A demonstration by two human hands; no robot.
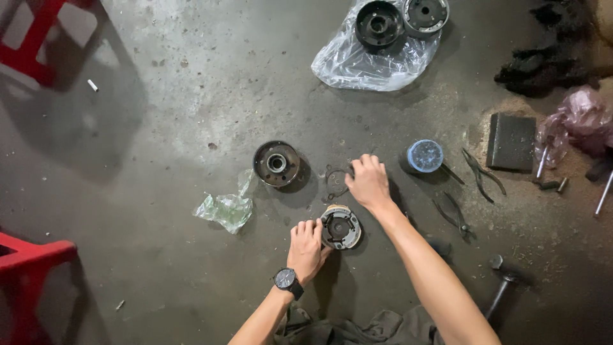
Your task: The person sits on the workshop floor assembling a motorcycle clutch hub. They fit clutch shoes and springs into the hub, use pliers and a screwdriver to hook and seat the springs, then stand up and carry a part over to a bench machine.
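On the concrete floor lies a round clutch assembly [342,227] with pale friction shoes around its rim. My left hand [306,248], with a black wristwatch, grips its left side. Farther out, my right hand [368,181] reaches down with fingers curled at a thin dark ring plate [334,181] lying flat on the floor; whether the fingers pinch it is unclear. A dark round drum with a central bearing [276,163] sits just left of the plate.
A small blue-lidded tub [424,156], two pliers [482,171] [452,213] and a hammer [500,285] lie right. A clear plastic bag [367,61] holds two more drums at the far side. Crumpled plastic [226,209] lies left; red stools [29,268] at the left edge.
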